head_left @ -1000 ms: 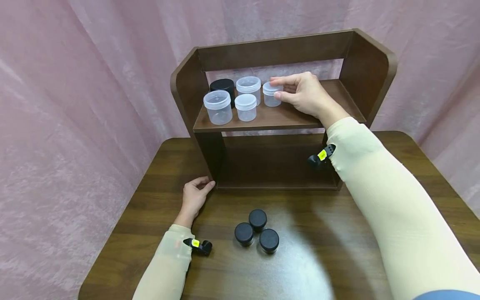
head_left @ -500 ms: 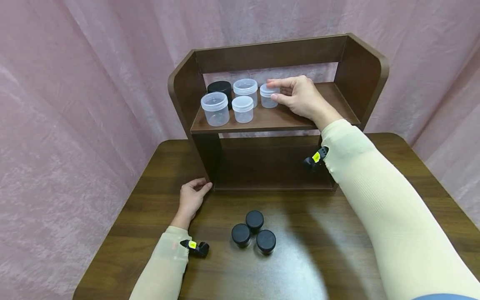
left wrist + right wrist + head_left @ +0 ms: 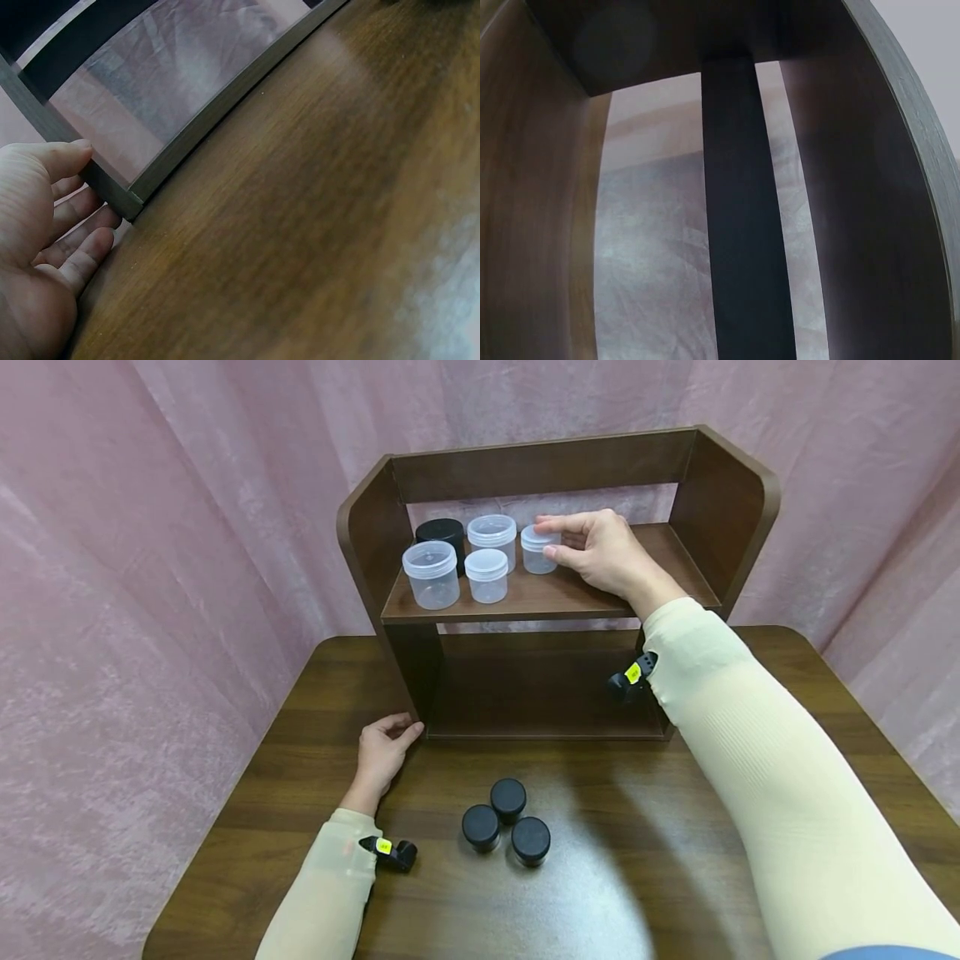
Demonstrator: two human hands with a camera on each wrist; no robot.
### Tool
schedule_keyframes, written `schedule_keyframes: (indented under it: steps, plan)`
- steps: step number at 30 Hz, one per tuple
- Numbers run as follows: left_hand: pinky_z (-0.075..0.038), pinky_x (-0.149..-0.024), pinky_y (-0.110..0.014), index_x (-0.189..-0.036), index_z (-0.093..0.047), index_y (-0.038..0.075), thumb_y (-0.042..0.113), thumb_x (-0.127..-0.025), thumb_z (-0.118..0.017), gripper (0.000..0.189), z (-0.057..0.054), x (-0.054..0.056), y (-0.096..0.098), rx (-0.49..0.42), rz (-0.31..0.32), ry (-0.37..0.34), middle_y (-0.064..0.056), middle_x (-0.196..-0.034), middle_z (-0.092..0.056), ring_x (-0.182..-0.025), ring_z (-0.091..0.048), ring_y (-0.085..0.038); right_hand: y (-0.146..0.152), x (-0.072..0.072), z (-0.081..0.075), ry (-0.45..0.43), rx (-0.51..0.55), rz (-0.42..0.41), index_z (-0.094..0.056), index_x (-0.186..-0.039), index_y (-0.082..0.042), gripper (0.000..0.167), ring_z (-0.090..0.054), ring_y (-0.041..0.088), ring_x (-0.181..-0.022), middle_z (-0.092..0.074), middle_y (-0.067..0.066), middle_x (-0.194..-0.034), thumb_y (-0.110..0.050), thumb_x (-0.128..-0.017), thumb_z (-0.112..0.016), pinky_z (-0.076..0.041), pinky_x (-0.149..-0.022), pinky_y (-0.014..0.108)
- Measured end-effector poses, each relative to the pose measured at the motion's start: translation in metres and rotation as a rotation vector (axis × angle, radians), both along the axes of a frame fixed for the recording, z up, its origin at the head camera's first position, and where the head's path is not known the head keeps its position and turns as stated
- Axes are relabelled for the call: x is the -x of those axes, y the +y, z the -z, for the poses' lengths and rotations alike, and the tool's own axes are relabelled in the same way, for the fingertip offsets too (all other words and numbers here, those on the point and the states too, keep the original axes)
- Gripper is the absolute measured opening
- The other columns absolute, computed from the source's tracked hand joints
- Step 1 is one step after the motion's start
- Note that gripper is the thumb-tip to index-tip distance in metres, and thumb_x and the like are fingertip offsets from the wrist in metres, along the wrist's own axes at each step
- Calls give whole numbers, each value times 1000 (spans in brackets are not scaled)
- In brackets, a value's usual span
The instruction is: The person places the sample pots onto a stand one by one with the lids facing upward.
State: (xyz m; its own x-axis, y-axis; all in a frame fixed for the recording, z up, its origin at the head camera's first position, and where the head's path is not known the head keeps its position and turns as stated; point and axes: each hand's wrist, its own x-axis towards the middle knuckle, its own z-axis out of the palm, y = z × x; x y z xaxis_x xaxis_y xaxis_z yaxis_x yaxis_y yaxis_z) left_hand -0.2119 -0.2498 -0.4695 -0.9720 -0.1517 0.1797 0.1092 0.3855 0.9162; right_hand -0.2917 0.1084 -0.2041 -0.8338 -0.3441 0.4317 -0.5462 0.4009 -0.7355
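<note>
My right hand (image 3: 611, 552) pinches a small clear plastic jar with a frosted lid (image 3: 538, 560), its thumb and fingers at the right side and top. This jar is on the upper shelf board, right of a larger clear jar (image 3: 491, 535). Another small clear jar (image 3: 487, 583) and a big clear jar (image 3: 433, 581) line the front, and a black-lidded jar (image 3: 441, 533) is behind them. My left hand (image 3: 381, 756) holds the bottom left corner of the brown wooden shelf (image 3: 555, 464). In the left wrist view, the left thumb (image 3: 71, 156) lies against the side panel's edge.
Three small jars with black lids (image 3: 531, 839) are grouped on the wooden table (image 3: 420, 893) in front of the shelf. A pink curtain (image 3: 187, 568) hangs behind. From the right wrist, the shelf's back rail (image 3: 746, 225) and side panels show, without the hand.
The head view has shifted slightly, so everything sits a little further left. Both hands keep their places, the right at the small jar and the left at the shelf corner.
</note>
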Motion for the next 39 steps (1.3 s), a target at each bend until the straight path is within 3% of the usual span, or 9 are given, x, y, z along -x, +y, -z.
schedule_keyframes:
  steps: [19,26,32,39]
  plan:
    - [-48,-73,-22,-109,-70,3,27,-84,-76,35,-2,-1,3,-22,-3,-9,-12,-108,-68,-94,-61,-22,2,0,0,4,1,10,-66,-122,-4,33,-54,12,-121,-57,5,-134,-7,-89,-68,-42,-97,23]
    - [-48,-75,-21,-110,-70,3,29,-85,-75,37,-1,-2,4,-18,0,-17,-12,-109,-67,-96,-61,-22,5,-4,-1,58,-62,101,-60,-132,-15,42,-53,8,-121,-55,-4,-137,-22,-92,-67,-43,-98,26]
    - [-48,-76,-24,-110,-70,3,28,-85,-75,36,-1,-2,4,-17,-3,-15,-12,-109,-67,-96,-61,-21,8,-9,-4,69,-26,194,-57,-135,-26,42,-53,5,-119,-54,-9,-136,-31,-93,-64,-42,-98,26]
    - [-48,-76,-25,-110,-70,3,29,-84,-76,37,-2,-3,2,-20,-3,-21,-12,-109,-67,-96,-61,-22,10,-12,-4,119,32,218,-61,-131,-26,38,-55,7,-114,-57,-8,-133,-31,-93,-64,-43,-95,25]
